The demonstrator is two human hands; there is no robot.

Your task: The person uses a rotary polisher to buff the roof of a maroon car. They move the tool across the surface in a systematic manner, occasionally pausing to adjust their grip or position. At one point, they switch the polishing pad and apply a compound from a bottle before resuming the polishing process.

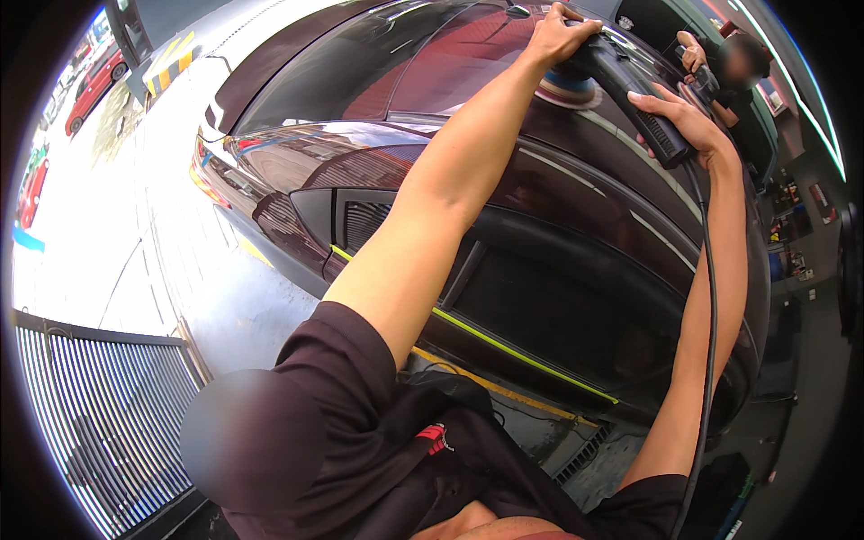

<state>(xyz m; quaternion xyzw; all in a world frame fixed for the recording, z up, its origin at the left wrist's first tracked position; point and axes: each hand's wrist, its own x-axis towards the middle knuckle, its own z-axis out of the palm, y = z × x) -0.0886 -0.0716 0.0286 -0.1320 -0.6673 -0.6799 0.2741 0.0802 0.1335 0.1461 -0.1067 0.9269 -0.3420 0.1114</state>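
I hold a black car polisher (621,90) with both hands at the top of the view. My left hand (562,38) is closed over its head end, and my right hand (684,124) is wrapped round the rear of its body. Under the head, a round buffing pad (569,93) lies against the dark maroon roof of a car (585,144); the left arm hides part of the contact. From the polisher's rear a black cord (708,261) hangs down along my right arm.
Across the car another person (720,90) holds a dark tool. Lime-green tape or trim (522,356) runs below the side windows. A slatted metal gate (108,414) stands at lower left, with a floor drain grate (583,453) below the car. Shelved items (792,207) are at right.
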